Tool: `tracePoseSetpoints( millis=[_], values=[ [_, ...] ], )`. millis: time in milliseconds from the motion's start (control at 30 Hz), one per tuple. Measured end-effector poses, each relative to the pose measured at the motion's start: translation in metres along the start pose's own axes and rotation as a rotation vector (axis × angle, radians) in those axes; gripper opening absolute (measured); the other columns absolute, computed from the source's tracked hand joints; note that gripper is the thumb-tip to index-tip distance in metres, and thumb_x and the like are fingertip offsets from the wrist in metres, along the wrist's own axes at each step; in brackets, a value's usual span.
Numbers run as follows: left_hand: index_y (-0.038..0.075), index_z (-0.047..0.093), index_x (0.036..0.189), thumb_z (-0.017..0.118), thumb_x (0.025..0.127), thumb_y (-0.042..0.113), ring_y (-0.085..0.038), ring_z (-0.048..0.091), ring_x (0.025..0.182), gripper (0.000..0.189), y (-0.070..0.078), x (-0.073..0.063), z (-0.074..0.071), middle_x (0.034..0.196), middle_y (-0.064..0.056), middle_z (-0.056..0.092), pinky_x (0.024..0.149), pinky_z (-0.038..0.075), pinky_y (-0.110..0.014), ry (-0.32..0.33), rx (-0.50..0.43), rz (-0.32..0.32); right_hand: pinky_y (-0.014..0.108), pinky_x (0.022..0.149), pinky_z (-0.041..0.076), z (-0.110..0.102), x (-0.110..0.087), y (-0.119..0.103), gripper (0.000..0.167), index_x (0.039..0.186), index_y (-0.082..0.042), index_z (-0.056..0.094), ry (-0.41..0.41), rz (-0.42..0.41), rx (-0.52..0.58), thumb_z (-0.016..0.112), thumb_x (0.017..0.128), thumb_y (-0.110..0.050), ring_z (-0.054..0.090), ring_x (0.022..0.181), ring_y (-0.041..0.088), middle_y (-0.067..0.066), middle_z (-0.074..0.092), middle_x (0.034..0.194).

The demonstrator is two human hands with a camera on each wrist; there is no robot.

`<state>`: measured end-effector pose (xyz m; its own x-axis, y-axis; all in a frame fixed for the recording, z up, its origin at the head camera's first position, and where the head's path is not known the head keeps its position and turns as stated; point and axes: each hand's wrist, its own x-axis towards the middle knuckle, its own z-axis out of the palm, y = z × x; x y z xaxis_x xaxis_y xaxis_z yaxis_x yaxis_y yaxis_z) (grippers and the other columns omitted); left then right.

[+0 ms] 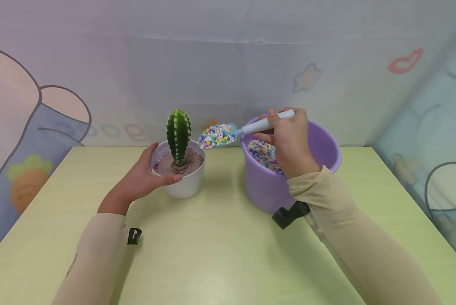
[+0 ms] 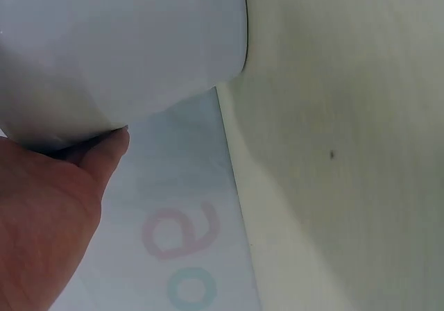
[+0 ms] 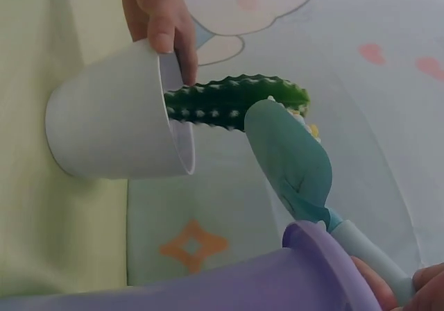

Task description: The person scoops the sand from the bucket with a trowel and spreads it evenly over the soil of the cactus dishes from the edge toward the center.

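Note:
A green cactus [image 1: 178, 137] stands upright in brown soil inside a white pot [image 1: 183, 186] on the table. My left hand [image 1: 145, 173] holds this pot at its left side, thumb along the front near the rim and fingers behind. In my right hand [image 1: 290, 142] is the pale handle of a small trowel [image 1: 263, 125]. Its light blue blade [image 3: 295, 158] carries a heap of colourful pebbles [image 1: 216, 135] and hovers between the pot and the purple bucket [image 1: 266, 192], its tip close to the pot's right rim. More colourful pebbles [image 1: 263, 154] lie in the bucket.
The pale yellow table [image 1: 197, 254] ends at the back against a printed cloth [image 1: 182, 76] with cartoon figures. Another printed panel [image 1: 437, 127] stands along the right side. Black wrist cameras sit under both sleeves.

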<state>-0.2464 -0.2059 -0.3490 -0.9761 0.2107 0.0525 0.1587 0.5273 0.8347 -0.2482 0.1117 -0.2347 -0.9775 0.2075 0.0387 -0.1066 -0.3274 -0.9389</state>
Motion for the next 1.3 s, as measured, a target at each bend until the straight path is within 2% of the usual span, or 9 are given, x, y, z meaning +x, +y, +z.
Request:
tracePoseSetpoints(
  millis=[100, 267, 400, 533, 733, 1000, 1300],
  values=[
    [0.005, 0.003, 0.156, 0.083, 0.078, 0.041, -0.033, 0.033, 0.135, 0.117, 0.003, -0.002, 0.006, 0.152, -0.018, 0.025, 0.107, 0.03, -0.052, 0.005, -0.007, 0.017, 0.032, 0.066, 0.057, 0.003, 0.0, 0.0, 0.021, 0.111, -0.002, 0.03, 0.006, -0.001, -0.061, 0.049, 0.102, -0.004, 0.067, 0.076, 0.028, 0.023, 0.056, 0.104],
    [0.003, 0.006, 0.155, 0.083, 0.078, 0.042, -0.033, 0.034, 0.134, 0.116, 0.005, -0.006, 0.009, 0.151, -0.019, 0.026, 0.107, 0.03, -0.052, 0.023, 0.01, 0.03, 0.033, 0.071, 0.057, 0.01, -0.001, 0.002, 0.023, 0.116, -0.002, 0.03, -0.014, -0.02, -0.174, 0.048, 0.103, -0.005, 0.065, 0.098, 0.032, 0.02, 0.055, 0.114],
    [0.004, 0.003, 0.156, 0.082, 0.079, 0.044, -0.034, 0.032, 0.135, 0.117, 0.006, -0.009, 0.009, 0.152, -0.02, 0.024, 0.108, 0.029, -0.053, 0.026, 0.025, 0.015, 0.037, 0.077, 0.056, 0.016, -0.003, 0.007, 0.024, 0.118, -0.002, 0.03, -0.061, -0.077, -0.264, 0.048, 0.102, -0.005, 0.062, 0.107, 0.03, 0.02, 0.052, 0.119],
    [0.005, 0.002, 0.156, 0.082, 0.079, 0.043, -0.034, 0.031, 0.136, 0.118, 0.007, -0.012, 0.01, 0.153, -0.02, 0.023, 0.108, 0.028, -0.053, 0.025, 0.016, 0.009, 0.04, 0.077, 0.056, 0.021, -0.005, 0.011, 0.024, 0.116, -0.003, 0.032, -0.083, -0.155, -0.366, 0.051, 0.102, -0.007, 0.064, 0.104, 0.026, 0.02, 0.055, 0.116],
    [0.005, 0.003, 0.156, 0.082, 0.079, 0.043, -0.034, 0.033, 0.134, 0.117, 0.006, -0.014, 0.012, 0.152, -0.02, 0.024, 0.108, 0.029, -0.052, 0.03, 0.007, 0.014, 0.035, 0.07, 0.056, 0.026, -0.009, 0.017, 0.025, 0.114, -0.004, 0.034, -0.121, -0.249, -0.503, 0.055, 0.101, -0.009, 0.066, 0.095, 0.025, 0.016, 0.062, 0.109],
    [0.005, 0.002, 0.156, 0.081, 0.079, 0.043, -0.034, 0.032, 0.134, 0.117, 0.005, -0.012, 0.015, 0.152, -0.02, 0.024, 0.109, 0.027, -0.052, 0.026, 0.008, 0.018, 0.033, 0.077, 0.055, 0.024, -0.017, 0.018, 0.028, 0.115, -0.005, 0.036, -0.278, -0.414, -0.583, 0.058, 0.099, -0.011, 0.064, 0.094, 0.024, 0.014, 0.059, 0.107],
    [0.005, 0.003, 0.156, 0.082, 0.079, 0.042, -0.033, 0.034, 0.133, 0.116, 0.005, -0.014, 0.018, 0.15, -0.019, 0.026, 0.108, 0.029, -0.051, 0.033, -0.01, 0.021, 0.03, 0.073, 0.051, 0.011, -0.022, 0.014, 0.023, 0.111, -0.005, 0.04, -0.48, -0.706, -0.677, 0.059, 0.098, -0.003, 0.063, 0.097, 0.012, -0.002, 0.067, 0.105]
  ],
)
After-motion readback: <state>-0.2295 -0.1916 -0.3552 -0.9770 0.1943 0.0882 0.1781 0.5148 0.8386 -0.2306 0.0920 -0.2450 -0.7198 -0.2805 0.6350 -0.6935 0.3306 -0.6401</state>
